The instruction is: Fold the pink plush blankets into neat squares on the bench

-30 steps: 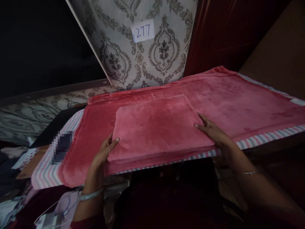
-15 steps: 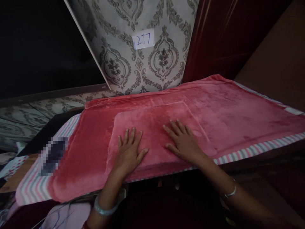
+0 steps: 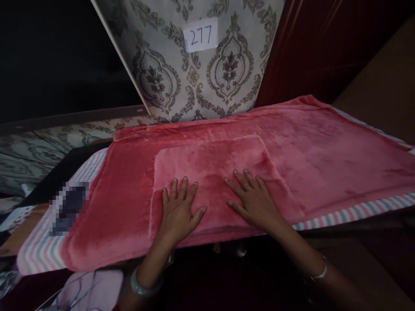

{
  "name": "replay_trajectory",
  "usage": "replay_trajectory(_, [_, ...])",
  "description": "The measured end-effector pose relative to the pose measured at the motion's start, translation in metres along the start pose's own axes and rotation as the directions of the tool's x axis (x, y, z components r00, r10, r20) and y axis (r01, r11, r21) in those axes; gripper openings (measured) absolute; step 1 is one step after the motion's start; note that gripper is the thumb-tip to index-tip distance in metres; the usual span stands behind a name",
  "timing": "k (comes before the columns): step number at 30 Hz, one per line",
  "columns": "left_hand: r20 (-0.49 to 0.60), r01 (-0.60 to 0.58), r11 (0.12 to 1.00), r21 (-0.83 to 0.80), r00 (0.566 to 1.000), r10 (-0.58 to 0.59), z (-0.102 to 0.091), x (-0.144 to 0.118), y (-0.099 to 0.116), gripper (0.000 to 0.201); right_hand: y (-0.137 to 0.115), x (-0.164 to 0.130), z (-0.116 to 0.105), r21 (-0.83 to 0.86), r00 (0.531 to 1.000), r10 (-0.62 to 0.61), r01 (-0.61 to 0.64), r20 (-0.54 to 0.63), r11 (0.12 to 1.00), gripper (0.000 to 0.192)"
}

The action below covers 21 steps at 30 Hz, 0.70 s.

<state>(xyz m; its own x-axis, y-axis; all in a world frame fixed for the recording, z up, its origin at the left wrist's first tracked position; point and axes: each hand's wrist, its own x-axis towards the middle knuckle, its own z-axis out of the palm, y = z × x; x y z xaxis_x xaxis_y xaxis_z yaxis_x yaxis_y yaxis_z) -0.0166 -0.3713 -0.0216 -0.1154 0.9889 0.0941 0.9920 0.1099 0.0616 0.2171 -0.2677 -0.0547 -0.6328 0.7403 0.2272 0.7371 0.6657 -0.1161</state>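
Observation:
A folded pink plush cloth (image 3: 207,157), roughly rectangular, lies flat on a larger pink plush blanket (image 3: 330,155). My left hand (image 3: 179,211) rests palm down on the left part of the folded cloth, fingers spread. On its right part, my right hand (image 3: 254,198) also lies flat with the fingers apart. Neither hand grips anything. The cloth's near edge runs along the front edge of the blanket. Whatever lies under my palms is hidden.
A striped cloth (image 3: 42,255) shows beneath the blanket at left and along the front. A large dark screen (image 3: 65,56) stands at back left. A paper marked 277 (image 3: 201,35) is on the patterned wall (image 3: 194,90). A dark red panel (image 3: 311,52) rises at right.
Both hands have slid slightly toward the front edge, still flat on the folded cloth. Darker brushed patches now show in its pile. The view has tilted down a little.

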Motion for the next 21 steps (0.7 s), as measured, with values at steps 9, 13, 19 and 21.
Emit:
replay_trajectory(9, [-0.028, 0.006, 0.998, -0.068, 1.000, -0.008, -0.001, 0.000, -0.004, 0.069, 0.000, 0.003, -0.006, 0.054, 1.000, 0.003, -0.003, 0.004, 0.999, 0.064])
replay_trajectory(13, [-0.006, 0.007, 0.995, -0.101, 1.000, -0.008, -0.010, -0.001, -0.004, 0.070, 0.004, 0.002, -0.018, 0.114, 1.000, -0.014, 0.014, -0.006, 0.993, 0.059])
replay_trajectory(19, [-0.100, -0.074, 0.991, -0.109, 0.993, 0.063, -0.030, 0.002, 0.037, 0.063, 0.018, 0.001, -0.033, 0.109, 0.982, 0.069, -0.050, -0.173, 0.993, 0.049])
replay_trajectory(21, [-0.100, -0.153, 0.980, -0.126, 0.985, 0.141, -0.029, 0.008, 0.054, 0.062, 0.024, 0.001, -0.032, 0.073, 0.980, 0.074, -0.061, -0.186, 0.995, 0.049])
